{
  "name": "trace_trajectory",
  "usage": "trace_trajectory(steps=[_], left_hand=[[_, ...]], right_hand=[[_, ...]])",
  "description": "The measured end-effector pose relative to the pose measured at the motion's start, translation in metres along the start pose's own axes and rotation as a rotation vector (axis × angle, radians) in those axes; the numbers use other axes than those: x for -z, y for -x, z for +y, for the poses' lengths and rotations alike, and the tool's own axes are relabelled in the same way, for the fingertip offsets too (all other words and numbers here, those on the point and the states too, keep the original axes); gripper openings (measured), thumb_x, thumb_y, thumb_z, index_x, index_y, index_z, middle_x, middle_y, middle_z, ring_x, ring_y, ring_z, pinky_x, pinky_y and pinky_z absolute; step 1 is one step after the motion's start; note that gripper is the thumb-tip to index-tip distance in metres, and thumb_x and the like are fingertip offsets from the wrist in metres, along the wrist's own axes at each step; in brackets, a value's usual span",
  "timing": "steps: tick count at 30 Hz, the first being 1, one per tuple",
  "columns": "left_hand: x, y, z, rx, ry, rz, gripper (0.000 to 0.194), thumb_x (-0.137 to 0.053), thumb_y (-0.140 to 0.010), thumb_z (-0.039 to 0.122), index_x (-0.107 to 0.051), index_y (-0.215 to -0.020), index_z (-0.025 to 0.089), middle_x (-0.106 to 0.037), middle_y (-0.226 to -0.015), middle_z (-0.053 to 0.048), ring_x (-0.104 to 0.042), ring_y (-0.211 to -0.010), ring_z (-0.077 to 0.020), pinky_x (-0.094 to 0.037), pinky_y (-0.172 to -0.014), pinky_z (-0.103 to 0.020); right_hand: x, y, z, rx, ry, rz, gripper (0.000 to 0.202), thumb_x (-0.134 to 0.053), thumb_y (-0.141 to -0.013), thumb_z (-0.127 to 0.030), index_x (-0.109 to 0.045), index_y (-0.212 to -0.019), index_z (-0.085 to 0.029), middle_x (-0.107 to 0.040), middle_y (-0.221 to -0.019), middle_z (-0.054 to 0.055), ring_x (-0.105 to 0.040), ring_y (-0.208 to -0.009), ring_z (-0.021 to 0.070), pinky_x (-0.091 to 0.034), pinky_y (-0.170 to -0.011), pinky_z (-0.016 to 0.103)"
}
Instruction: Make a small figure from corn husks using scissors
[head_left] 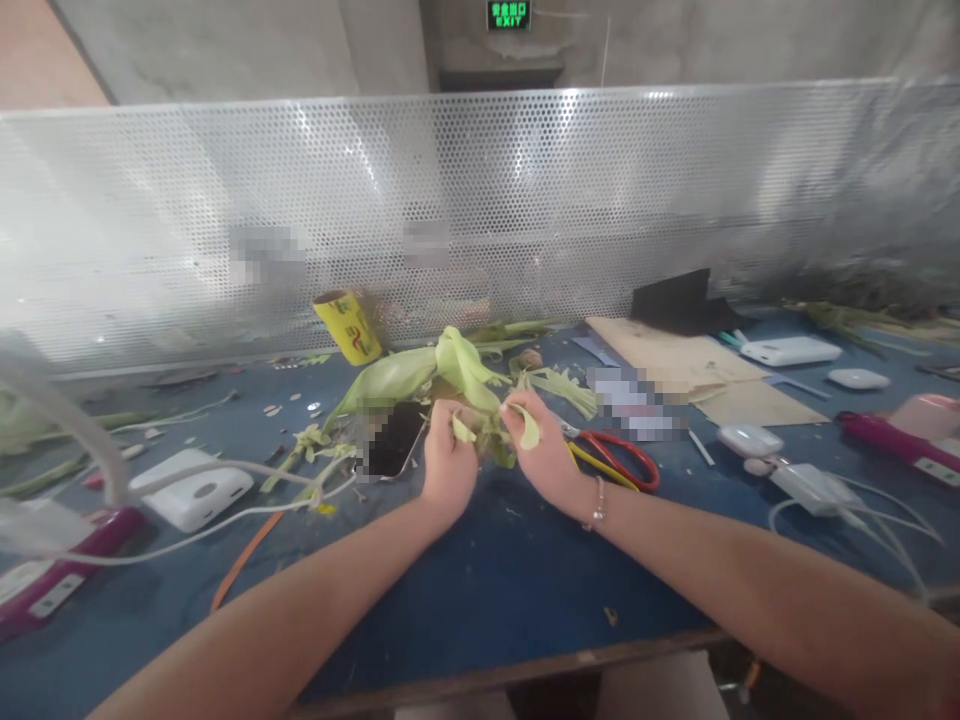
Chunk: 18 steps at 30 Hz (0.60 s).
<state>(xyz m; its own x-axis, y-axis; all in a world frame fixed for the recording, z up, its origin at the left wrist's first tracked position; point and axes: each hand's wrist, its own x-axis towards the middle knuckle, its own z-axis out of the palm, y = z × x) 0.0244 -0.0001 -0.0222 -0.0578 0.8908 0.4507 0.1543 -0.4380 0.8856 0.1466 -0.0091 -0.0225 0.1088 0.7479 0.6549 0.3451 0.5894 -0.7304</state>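
My left hand and my right hand are close together above the middle of the table, both with curled fingers. Between them is a bundle of pale green leaves that look like corn husk, with broad folded blades rising behind the fingers. A pale leaf end shows at each hand, and both hands are closed on the bundle. How the fingertips grip it is partly hidden. Just left of my left hand lies a black-screened phone. Red-handled scissors rest beside my right wrist, which wears a bracelet.
A perforated metal screen borders the back of the blue table. A yellow tube leans near it. Brown paper sheets lie back right. White chargers, cables and purple power strips occupy both sides. Plant scraps are scattered about.
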Motion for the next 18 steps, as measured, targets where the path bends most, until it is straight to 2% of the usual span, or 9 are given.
trace_trajectory(steps=[2,4,8,10,12,14,18], left_hand=[[0.003,0.003,0.0,-0.016,-0.063,0.011,0.01,-0.045,-0.079,0.018,-0.042,-0.07,0.021,-0.043,-0.062,0.004,-0.044,-0.059,-0.0106,-0.037,-0.056,-0.022],[0.004,0.006,0.001,0.028,-0.066,-0.007,0.012,-0.045,-0.081,0.023,-0.044,-0.069,0.021,-0.043,-0.064,0.003,-0.043,-0.061,-0.0112,-0.037,-0.058,-0.023],[0.002,0.01,-0.001,0.214,0.128,-0.058,0.018,-0.043,-0.084,0.034,-0.044,-0.072,0.021,-0.041,-0.065,0.004,-0.042,-0.058,-0.0101,-0.039,-0.055,-0.022],[0.001,0.011,-0.004,0.24,0.192,-0.109,0.02,-0.042,-0.084,0.037,-0.042,-0.071,0.021,-0.04,-0.063,0.004,-0.04,-0.055,-0.0095,-0.038,-0.052,-0.022],[0.001,0.012,-0.007,0.177,0.153,-0.146,0.016,-0.045,-0.082,0.032,-0.043,-0.072,0.02,-0.041,-0.064,0.004,-0.041,-0.057,-0.0096,-0.037,-0.053,-0.021],[0.001,0.011,-0.011,0.088,0.069,-0.162,0.005,-0.047,-0.078,0.021,-0.044,-0.074,0.02,-0.043,-0.066,0.004,-0.041,-0.06,-0.0099,-0.036,-0.054,-0.021],[0.0,0.01,-0.01,0.008,-0.015,-0.125,0.01,-0.045,-0.072,0.01,-0.044,-0.074,0.02,-0.045,-0.067,0.004,-0.044,-0.063,-0.0099,-0.038,-0.057,-0.022]], right_hand=[[0.003,0.0,0.002,0.011,0.007,-0.025,0.013,-0.042,-0.086,-0.029,-0.045,-0.076,-0.021,-0.047,-0.069,0.0,-0.046,-0.068,0.0149,-0.04,-0.066,0.028],[0.005,0.0,0.004,0.025,0.018,-0.045,0.013,-0.041,-0.086,-0.028,-0.045,-0.076,-0.021,-0.047,-0.068,-0.001,-0.046,-0.066,0.0145,-0.04,-0.065,0.028],[0.007,0.005,0.006,0.067,0.038,-0.131,0.009,-0.044,-0.084,-0.025,-0.049,-0.077,-0.021,-0.053,-0.07,0.0,-0.05,-0.065,0.0144,-0.041,-0.062,0.028],[0.009,0.008,0.006,0.077,0.059,-0.208,0.005,-0.048,-0.082,-0.024,-0.052,-0.081,-0.022,-0.056,-0.073,0.001,-0.052,-0.065,0.0146,-0.041,-0.061,0.027],[0.01,0.01,0.007,0.092,0.081,-0.267,0.005,-0.048,-0.082,-0.023,-0.053,-0.083,-0.023,-0.058,-0.075,0.001,-0.053,-0.066,0.0143,-0.041,-0.06,0.027],[0.012,0.01,0.007,0.11,0.095,-0.27,0.006,-0.046,-0.083,-0.021,-0.052,-0.084,-0.022,-0.058,-0.076,0.0,-0.054,-0.066,0.0138,-0.041,-0.061,0.026],[0.013,0.007,0.005,0.093,0.112,-0.203,0.006,-0.043,-0.084,-0.02,-0.049,-0.082,-0.022,-0.053,-0.073,0.0,-0.051,-0.065,0.0136,-0.041,-0.062,0.027]])
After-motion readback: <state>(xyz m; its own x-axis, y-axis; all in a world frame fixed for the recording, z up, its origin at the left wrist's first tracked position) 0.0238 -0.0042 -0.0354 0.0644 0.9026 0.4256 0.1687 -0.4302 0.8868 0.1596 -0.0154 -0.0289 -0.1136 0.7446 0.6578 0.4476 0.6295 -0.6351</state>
